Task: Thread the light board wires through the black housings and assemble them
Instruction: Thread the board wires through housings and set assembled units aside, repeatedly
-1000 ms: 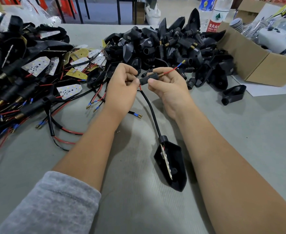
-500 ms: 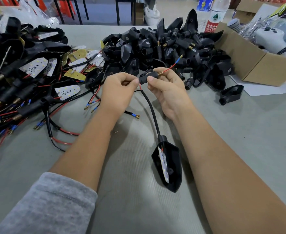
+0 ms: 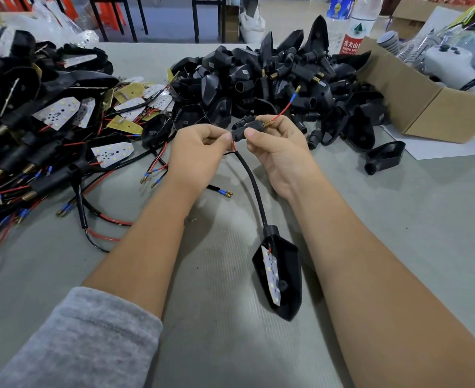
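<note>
Grey desk [image 3: 398,247] under a workshop clutter. Black sleeve [image 3: 244,130] pinched between left hand [image 3: 199,155] and right hand [image 3: 278,152], long axis running left to right, red wire [image 3: 285,107] poking out beyond the right. Cable [image 3: 254,189] trailing toward the body to housing [image 3: 286,264] with light board [image 3: 271,275] inside. Cardboard box [image 3: 415,102] far right, holding a white device and bags.

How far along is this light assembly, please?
Done: a light board sits in its housing, its cable leading up to the hands. In hand: the left hand pinches the wires while the right hand grips a black stem, the red wire already out its threaded end. Left: seating that stem, plus the loose boards and the pile of empty housings.
</note>
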`<state>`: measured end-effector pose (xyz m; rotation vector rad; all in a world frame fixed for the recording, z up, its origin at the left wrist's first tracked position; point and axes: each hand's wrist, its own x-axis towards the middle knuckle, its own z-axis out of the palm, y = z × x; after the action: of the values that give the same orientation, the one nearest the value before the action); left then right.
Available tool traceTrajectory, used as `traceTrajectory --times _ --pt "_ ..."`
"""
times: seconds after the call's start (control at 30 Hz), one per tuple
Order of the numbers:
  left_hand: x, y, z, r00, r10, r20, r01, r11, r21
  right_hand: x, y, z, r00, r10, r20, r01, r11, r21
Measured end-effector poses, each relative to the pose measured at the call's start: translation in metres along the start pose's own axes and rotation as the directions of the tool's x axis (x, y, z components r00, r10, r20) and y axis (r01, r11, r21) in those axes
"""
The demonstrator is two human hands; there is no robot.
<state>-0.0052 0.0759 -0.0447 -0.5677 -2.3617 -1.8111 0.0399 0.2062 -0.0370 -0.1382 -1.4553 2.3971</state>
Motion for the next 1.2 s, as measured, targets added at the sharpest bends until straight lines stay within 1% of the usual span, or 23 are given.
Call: traceTrajectory --times 0.13,0.2,0.23,0.4,0.53,0.67,0.83,0.93,1.07,1.2 --pt "0.0012 0.0002 -0.0002 0.999 -0.031 -0.04 0.031 0.999 0.013 0.0003 -0.0012 -0.0001 1.0 0.005 -0.011 -0.005 1.0 0.026" --pt "0.0018 -0.0013 -0.0002 0.997 -0.053 -0.053 0.057 0.996 0.065 0.0011 -0.002 -0.001 0.999 0.005 -0.032 -0.004 0.999 0.044" --pt "0.0013 -0.0013 -0.0002 0.997 -0.052 -0.051 0.056 0.995 0.084 0.0015 -0.0022 -0.0014 0.999 0.006 -0.039 -0.005 0.999 0.047" --pt "-0.0033 0.0042 -0.0001 1.0 0.003 -0.015 -0.002 0.999 0.055 0.0018 0.0005 -0.002 1.0 0.021 -0.017 -0.02 0.999 0.03" --pt "-0.0031 0.0035 0.0015 0.999 -0.037 -0.023 0.039 0.992 0.124 0.0024 0.0 -0.002 1.0 0.025 -0.018 -0.024 0.999 0.037" --pt "-0.003 0.0035 0.0025 0.996 -0.088 0.008 0.086 0.982 0.167 0.0036 -0.0004 -0.0023 0.997 0.015 -0.071 -0.011 0.998 0.054" --pt "-0.0049 0.0057 0.0022 0.998 -0.026 0.064 0.015 0.985 0.174 0.002 0.001 -0.0014 1.0 0.006 -0.018 -0.006 1.0 -0.019" --pt "-0.0057 0.007 0.0036 0.999 0.013 0.052 -0.022 0.984 0.175 0.003 0.0002 -0.0021 0.999 0.002 -0.046 -0.001 1.0 0.011" --pt "-0.0049 0.0056 0.0034 0.999 -0.041 0.004 0.04 0.983 0.182 0.0052 0.0 -0.0042 0.994 -0.008 -0.107 0.013 0.999 0.05" --pt "-0.0053 0.0056 0.0025 0.999 -0.008 0.038 -0.001 0.977 0.211 0.0044 0.0021 -0.003 0.998 -0.011 -0.061 0.011 1.0 -0.005"
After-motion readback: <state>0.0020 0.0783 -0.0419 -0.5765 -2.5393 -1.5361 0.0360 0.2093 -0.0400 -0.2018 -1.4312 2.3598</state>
